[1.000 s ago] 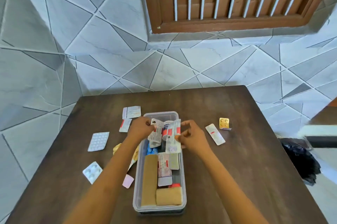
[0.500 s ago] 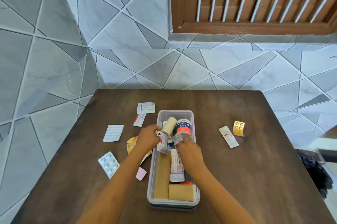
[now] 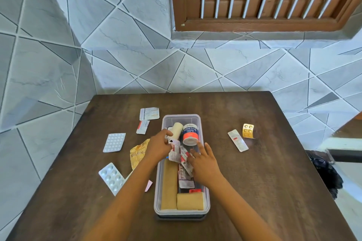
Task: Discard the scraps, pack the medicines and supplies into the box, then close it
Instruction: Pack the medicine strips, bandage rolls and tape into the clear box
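Observation:
A clear plastic box [image 3: 195, 118] stands open in the middle of the brown table [image 3: 254, 182]. Inside lie an adhesive tape roll [image 3: 190, 133], a cream bandage roll [image 3: 177, 130], two tan bandages [image 3: 190, 201] and several medicine strips [image 3: 185, 159]. My left hand [image 3: 159, 145] is over the box's left rim, pinching a white and red medicine strip [image 3: 175, 152]. My right hand [image 3: 203, 159] rests flat on the strips in the box, fingers spread. Loose blister packs [image 3: 114, 142] lie on the table to the left; a white strip [image 3: 237, 140] and a gold blister [image 3: 248, 130] lie to the right.
A crumpled yellow wrapper [image 3: 139, 152] and a pink scrap [image 3: 148, 185] lie left of the box, with paper-backed strips [image 3: 149, 113] behind. A dark lid sits under the box [image 3: 181, 217]. A black bag [image 3: 325, 172] hangs off the table's right side. Tiled walls close in behind and left.
Both hands came down from the box's far end to its middle with the strips. The right hand let go and now lies flat with fingers spread. The tape roll is uncovered.

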Motion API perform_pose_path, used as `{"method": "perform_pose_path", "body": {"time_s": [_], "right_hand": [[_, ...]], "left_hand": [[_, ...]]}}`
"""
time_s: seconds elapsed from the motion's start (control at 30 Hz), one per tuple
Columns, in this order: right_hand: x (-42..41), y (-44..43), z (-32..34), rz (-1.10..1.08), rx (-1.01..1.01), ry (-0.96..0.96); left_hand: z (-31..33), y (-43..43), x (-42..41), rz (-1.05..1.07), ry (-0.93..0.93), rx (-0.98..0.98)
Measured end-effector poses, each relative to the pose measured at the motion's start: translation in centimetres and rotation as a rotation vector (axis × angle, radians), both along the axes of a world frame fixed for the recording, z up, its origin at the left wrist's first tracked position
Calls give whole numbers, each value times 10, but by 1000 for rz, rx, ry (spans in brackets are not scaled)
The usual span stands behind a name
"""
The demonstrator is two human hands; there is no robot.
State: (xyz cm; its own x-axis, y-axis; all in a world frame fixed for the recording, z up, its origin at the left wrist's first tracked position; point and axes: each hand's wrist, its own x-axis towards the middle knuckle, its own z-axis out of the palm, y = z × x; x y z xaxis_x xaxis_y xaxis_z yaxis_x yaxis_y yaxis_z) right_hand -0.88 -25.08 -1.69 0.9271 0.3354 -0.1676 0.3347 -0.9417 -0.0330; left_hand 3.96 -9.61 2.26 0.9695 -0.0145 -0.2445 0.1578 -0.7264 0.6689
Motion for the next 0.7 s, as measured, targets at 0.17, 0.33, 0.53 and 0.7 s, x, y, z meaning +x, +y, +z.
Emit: {"method": "perform_pose_path", "body": {"time_s": [0.17,0.33,0.53,0.7], "right_hand": [[-2,-16,2,-170,410,-188],[0,-51,4,-334,488,-182],[13,-89,-3,-542,491,-155],[39,-132,-3,-765,549,-134]], "left_hand": [[-12,-26,-9,-42,35,-90],[-31,-48,-15,-146,-6,160],[-3,-64,2,-154,-199,349],[16,-122,32,-384,-204,164]]}}
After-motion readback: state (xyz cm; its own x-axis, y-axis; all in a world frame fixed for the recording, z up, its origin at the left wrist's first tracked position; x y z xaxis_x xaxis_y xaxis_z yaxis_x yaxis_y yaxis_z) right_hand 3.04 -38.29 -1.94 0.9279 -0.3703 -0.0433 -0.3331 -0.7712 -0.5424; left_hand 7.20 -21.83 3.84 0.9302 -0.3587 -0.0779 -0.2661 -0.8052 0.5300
